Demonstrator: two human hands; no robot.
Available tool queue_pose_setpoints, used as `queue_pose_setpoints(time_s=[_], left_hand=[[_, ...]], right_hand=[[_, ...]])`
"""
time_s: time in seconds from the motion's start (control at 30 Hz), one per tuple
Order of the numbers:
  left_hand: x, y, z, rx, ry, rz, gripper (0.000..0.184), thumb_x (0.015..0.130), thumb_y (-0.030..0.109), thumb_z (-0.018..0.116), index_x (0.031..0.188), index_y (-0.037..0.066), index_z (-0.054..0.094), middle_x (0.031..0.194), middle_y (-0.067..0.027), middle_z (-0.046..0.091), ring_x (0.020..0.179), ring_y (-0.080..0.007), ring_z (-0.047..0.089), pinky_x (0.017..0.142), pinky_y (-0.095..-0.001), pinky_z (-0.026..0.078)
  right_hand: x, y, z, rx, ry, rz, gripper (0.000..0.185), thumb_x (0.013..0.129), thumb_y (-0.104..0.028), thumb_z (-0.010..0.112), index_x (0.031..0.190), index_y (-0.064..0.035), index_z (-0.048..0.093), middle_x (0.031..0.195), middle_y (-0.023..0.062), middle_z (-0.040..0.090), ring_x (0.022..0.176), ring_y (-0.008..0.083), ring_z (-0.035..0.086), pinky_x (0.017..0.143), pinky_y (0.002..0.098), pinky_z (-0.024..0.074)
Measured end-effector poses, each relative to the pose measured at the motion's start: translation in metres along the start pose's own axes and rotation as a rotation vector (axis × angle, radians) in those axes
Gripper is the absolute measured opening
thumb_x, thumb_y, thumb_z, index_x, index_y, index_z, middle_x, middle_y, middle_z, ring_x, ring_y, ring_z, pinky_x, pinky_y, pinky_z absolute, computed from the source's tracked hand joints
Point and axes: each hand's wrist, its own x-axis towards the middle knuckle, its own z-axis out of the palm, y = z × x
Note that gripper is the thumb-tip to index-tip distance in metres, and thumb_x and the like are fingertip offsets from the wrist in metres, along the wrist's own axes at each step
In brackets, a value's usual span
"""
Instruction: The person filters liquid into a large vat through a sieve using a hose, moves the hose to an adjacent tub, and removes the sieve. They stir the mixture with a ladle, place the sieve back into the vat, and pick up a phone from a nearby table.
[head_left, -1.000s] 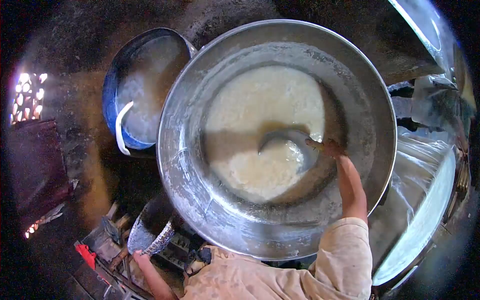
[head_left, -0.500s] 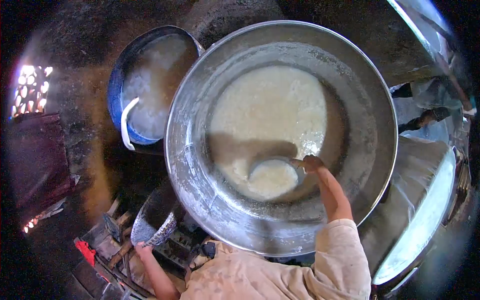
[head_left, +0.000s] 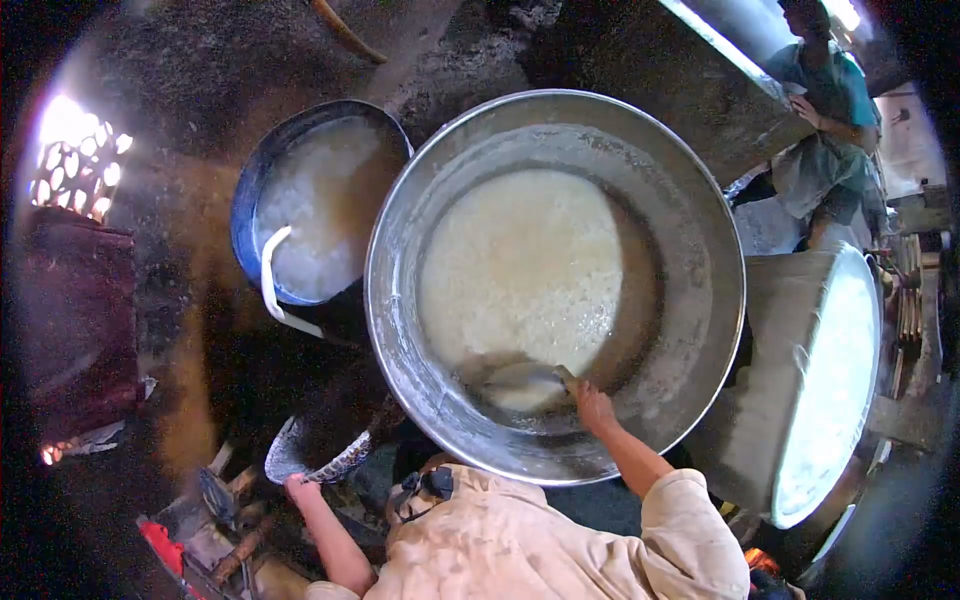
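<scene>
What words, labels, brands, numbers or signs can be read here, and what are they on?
None: no lettering shows on the large metal pot, blue pot, beige shirt or speckled vessel. The picture's edges are too dark and blurred to tell.

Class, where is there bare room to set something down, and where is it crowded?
Bare dark surface shows between the maroon sheet and the blue pot, and beyond the large metal pot; levelness is unclear. Lower left is crowded around the left hand and speckled container.
</scene>
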Motion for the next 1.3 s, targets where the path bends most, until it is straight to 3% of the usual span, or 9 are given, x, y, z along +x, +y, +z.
queue_pose_setpoints(time_s=[0.17, 0.2, 0.53, 0.63, 0.7, 0.73, 0.87, 1.13, 1.3], left_hand=[[0.066, -0.01, 0.006, -0.02, -0.142, -0.014, 0.007, 0.066, 0.011, 0.049, 0.071, 0.007, 0.046, 0.082, -0.0078, 0.047, 0.073, -0.0252, 0.044, 0.069, -0.0453, 0.039], [0.065, -0.019, 0.003, -0.021, -0.1, -0.02, 0.014, 0.062, 0.011, 0.053, 0.073, 0.004, 0.049, 0.089, -0.01, 0.05, 0.08, -0.027, 0.046, 0.08, -0.0469, 0.039], [-0.018, 0.015, -0.007, 0.06, -0.05, 0.07, 0.025, 0.058, 0.011, 0.057, 0.079, 0.001, 0.051, 0.097, -0.0112, 0.052, 0.087, -0.0303, 0.049, 0.092, -0.0467, 0.038], [-0.021, 0.023, -0.022, 0.057, -0.079, 0.093, 0.024, 0.058, 0.011, 0.057, 0.079, 0.001, 0.05, 0.096, -0.0109, 0.052, 0.087, -0.03, 0.049, 0.091, -0.0468, 0.038], [-0.025, 0.027, -0.027, 0.055, -0.087, 0.102, 0.024, 0.058, 0.011, 0.057, 0.079, 0.001, 0.05, 0.096, -0.0108, 0.052, 0.086, -0.0299, 0.049, 0.09, -0.0468, 0.038], [-0.025, 0.029, -0.031, 0.059, -0.095, 0.103, 0.024, 0.058, 0.011, 0.057, 0.078, 0.002, 0.05, 0.096, -0.0107, 0.052, 0.086, -0.0298, 0.049, 0.09, -0.0469, 0.038], [-0.036, 0.04, -0.044, 0.06, -0.099, 0.124, 0.023, 0.058, 0.01, 0.057, 0.078, 0.002, 0.049, 0.095, -0.0104, 0.051, 0.085, -0.0295, 0.049, 0.089, -0.047, 0.039], [-0.054, 0.049, -0.057, 0.058, -0.098, 0.14, 0.022, 0.057, 0.009, 0.057, 0.076, 0.004, 0.047, 0.093, -0.0098, 0.051, 0.084, -0.0289, 0.049, 0.086, -0.0473, 0.04], [-0.06, 0.051, -0.064, 0.053, -0.092, 0.141, 0.021, 0.057, 0.009, 0.057, 0.076, 0.004, 0.047, 0.092, -0.0094, 0.05, 0.083, -0.0285, 0.049, 0.085, -0.0475, 0.041]], right_hand=[[-0.048, -0.025, -0.043, 0.122, 0.052, 0.098, 0.045, 0.08, -0.01, 0.057, 0.122, -0.0037, 0.044, 0.099, 0.0193, 0.063, 0.08, 0.0379, 0.065, 0.067, 0.0462, 0.0535], [-0.051, -0.019, -0.045, 0.2, 0.076, 0.157, 0.045, 0.078, -0.011, 0.06, 0.12, -0.0047, 0.045, 0.096, 0.0197, 0.063, 0.08, 0.0387, 0.064, 0.067, 0.0473, 0.053], [0.042, 0.102, -0.05, 0.662, 0.473, 0.477, 0.042, 0.074, -0.012, 0.063, 0.113, -0.003, 0.049, 0.09, 0.0246, 0.064, 0.086, 0.0448, 0.061, 0.075, 0.0483, 0.049], [0.077, 0.14, -0.023, 0.723, 0.579, 0.492, 0.032, 0.076, -0.011, 0.061, 0.105, -0.0032, 0.05, 0.079, 0.0187, 0.063, 0.071, 0.0381, 0.062, 0.061, 0.047, 0.049], [0.097, 0.156, -0.023, 1.212, 0.241, 0.666, 0.023, 0.076, -0.006, 0.059, 0.097, -0.0043, 0.052, 0.067, 0.0089, 0.057, 0.055, 0.0248, 0.057, 0.045, 0.0416, 0.0428], [0.099, 0.151, -0.029, 1.384, 0.394, 0.484, 0.021, 0.076, -0.002, 0.058, 0.096, -0.0059, 0.055, 0.061, 0.002, 0.05, 0.047, 0.0151, 0.048, 0.038, 0.034, 0.0346], [0.12, 0.153, -0.029, 1.704, 0.273, 0.641, 0.019, 0.075, -0.001, 0.059, 0.094, -0.0046, 0.058, 0.059, 0.0026, 0.049, 0.045, 0.0153, 0.047, 0.039, 0.0329, 0.034], [0.186, 0.174, -0.01, 0.943, -0.32, 0.281, 0.025, 0.071, -0.011, 0.065, 0.095, -0.0041, 0.061, 0.061, 0.0047, 0.052, 0.047, 0.0156, 0.048, 0.042, 0.0345, 0.037], [0.192, 0.116, -0.048, 0.688, -0.346, 0.241, 0.025, 0.067, -0.012, 0.068, 0.09, -0.0036, 0.061, 0.059, 0.0041, 0.053, 0.046, 0.0142, 0.049, 0.041, 0.0333, 0.0382]])
